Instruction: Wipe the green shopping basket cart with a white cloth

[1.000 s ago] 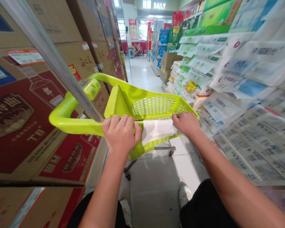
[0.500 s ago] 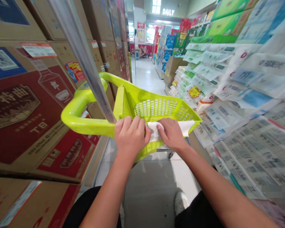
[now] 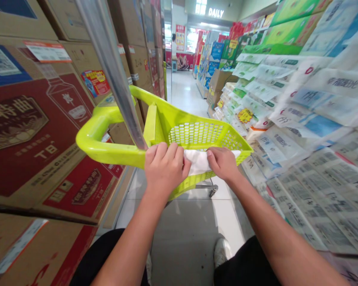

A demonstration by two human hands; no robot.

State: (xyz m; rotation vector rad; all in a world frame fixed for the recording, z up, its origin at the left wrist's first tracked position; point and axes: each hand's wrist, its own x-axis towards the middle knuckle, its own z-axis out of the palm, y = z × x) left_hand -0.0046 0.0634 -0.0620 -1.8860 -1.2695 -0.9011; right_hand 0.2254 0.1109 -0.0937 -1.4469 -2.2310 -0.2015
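A lime-green shopping cart [image 3: 185, 115] with a perforated basket stands in front of me, side-on. My left hand [image 3: 164, 165] is closed over its near rim, beside the foot of a metal pole [image 3: 113, 71] that rises from the cart's handle end. A white cloth [image 3: 198, 162] lies over the rim between my hands. My right hand [image 3: 223, 162] presses the cloth against the rim, fingers curled over the far side and thumb on the near side. Fingertips of both hands are partly hidden behind the rim.
Stacked cardboard cartons [image 3: 32, 131] rise close on the left. On the right, shelves hold plastic-wrapped tissue packs [image 3: 286, 115]. Tiled floor [image 3: 183, 91] runs down the aisle ahead, where a person [image 3: 174, 47] stands far back. My shoe [image 3: 222, 252] is below.
My right hand has slid to the right along the rim, and more cloth shows between the hands. My left hand keeps its place on the rim. A distant person has come into view.
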